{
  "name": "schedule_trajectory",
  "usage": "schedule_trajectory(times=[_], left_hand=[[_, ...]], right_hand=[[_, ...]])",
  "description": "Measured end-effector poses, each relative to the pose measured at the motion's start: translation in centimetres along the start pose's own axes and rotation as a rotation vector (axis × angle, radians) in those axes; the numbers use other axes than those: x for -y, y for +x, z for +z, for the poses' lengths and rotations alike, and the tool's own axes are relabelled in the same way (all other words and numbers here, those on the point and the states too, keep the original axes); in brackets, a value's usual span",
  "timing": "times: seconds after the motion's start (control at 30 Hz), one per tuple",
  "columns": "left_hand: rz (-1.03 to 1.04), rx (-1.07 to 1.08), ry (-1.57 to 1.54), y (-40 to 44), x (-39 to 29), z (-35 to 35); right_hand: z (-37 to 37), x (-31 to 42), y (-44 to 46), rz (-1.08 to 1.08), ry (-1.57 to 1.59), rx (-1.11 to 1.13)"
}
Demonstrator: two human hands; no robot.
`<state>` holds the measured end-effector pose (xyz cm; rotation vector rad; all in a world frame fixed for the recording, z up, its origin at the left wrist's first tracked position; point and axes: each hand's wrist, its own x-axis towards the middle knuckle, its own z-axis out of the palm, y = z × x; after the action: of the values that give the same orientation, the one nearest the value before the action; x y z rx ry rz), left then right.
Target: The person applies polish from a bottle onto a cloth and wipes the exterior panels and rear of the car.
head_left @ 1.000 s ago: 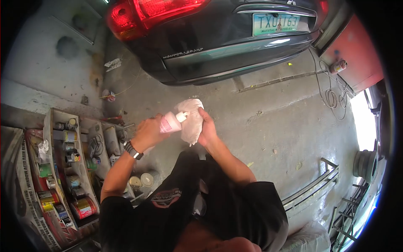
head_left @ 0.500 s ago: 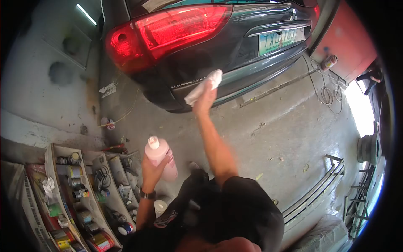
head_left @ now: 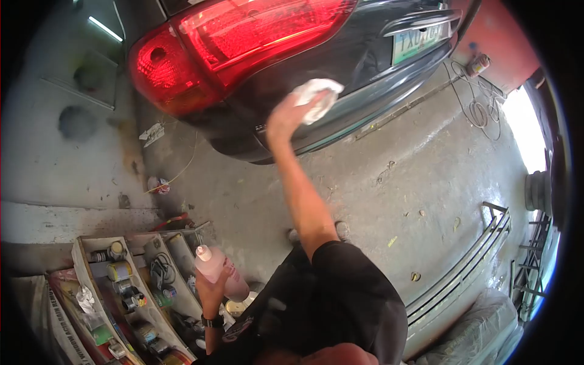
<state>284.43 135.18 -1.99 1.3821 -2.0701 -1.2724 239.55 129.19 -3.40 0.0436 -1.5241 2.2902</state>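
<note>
While a pink bottle (head_left: 214, 269) is being gripped by the left hand (head_left: 213, 293), fingers wrapped round its body, a white cloth (head_left: 317, 99) is being held by the right hand (head_left: 285, 120); how tightly those fingers are being closed cannot be told. Bottle: being held at a tilt, white nozzle (head_left: 203, 250) uppermost, beside a compartmented rack (head_left: 104, 307). Cloth: being held out at the rear of a dark vehicle (head_left: 362, 68), below a red tail light (head_left: 243, 36); contact cannot be confirmed. Dark wristband (head_left: 213, 321): being worn on the left wrist.
</note>
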Motion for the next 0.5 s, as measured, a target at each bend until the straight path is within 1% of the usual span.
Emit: schedule_trajectory(times=[0.03, 0.07, 0.17, 0.2, 0.23, 0.27, 0.3, 0.33, 0.43, 0.47, 0.5], left_hand=[[0.027, 0.018, 0.018, 0.4, -0.1, 0.0], [0.062, 0.046, 0.009, 1.1, -0.7, 0.3], [0.112, 0.08, -0.038, 2.9, -2.1, 0.4], [0.089, 0.078, -0.064, 3.2, -1.6, 0.0], [0.065, 0.074, -0.095, 3.4, -1.1, -0.3], [0.062, 0.049, -0.117, 3.2, -1.0, -0.6], [0.055, 0.025, -0.139, 2.8, -1.1, -1.0], [0.047, 0.001, -0.161, 2.4, -0.9, -1.2], [-0.008, 0.061, -0.146, 2.2, -0.6, -1.9], [0.029, 0.069, -0.118, 2.5, -0.9, -1.7], [0.072, 0.079, -0.088, 3.0, -1.2, -1.3]], right_hand=[[1.2, -0.9, -4.0, -0.004, -0.011, 0.071], [1.9, -0.7, -5.9, -0.01, -0.018, 0.139], [1.4, -2.5, -3.5, -0.066, 0.132, 0.142], [0.5, -1.6, -0.3, -0.194, 0.011, 0.148], [-0.3, -1.2, 3.5, -0.214, -0.005, 0.147], [-1.2, 0.1, 7.1, -0.272, -0.135, 0.107], [-1.8, 1.0, 11.2, -0.238, -0.041, 0.09], [-1.9, 1.4, 13.4, -0.204, 0.051, 0.071], [-1.1, 2.1, 11.5, -0.221, -0.059, 0.015], [-0.3, 1.4, 8.5, -0.225, -0.068, 0.046], [0.3, 0.6, 4.4, -0.256, -0.146, 0.097]])
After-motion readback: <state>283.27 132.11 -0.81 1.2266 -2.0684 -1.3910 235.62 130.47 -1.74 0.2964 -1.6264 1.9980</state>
